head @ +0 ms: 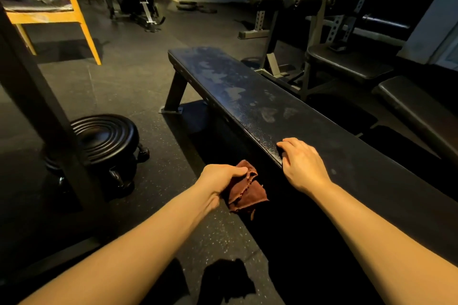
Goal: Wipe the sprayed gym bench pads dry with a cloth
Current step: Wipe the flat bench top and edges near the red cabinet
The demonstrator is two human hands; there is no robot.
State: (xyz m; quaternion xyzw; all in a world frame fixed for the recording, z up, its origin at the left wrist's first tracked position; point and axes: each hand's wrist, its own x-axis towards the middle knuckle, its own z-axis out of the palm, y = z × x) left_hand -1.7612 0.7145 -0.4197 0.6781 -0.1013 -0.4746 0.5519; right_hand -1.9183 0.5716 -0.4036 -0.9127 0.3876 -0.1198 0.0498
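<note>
Here the bench pad runs lengthwise away from us, from lower right toward upper left. The pale wet blotches spread over its far half, well ahead of both hands, while the near stretch looks dark and even. The brown cloth is off the pad, below and just left of its near long edge, bunched in our left hand, whose fingers are closed round it with the loose corners hanging down. Our right hand sits on the pad itself, fingers bent over that near edge and holding no cloth. So we judge the cloth hand must rise, cross right onto the top, then travel forward along the pad's length to reach the wet. A ribbed black stool stands on the floor to the left.
</note>
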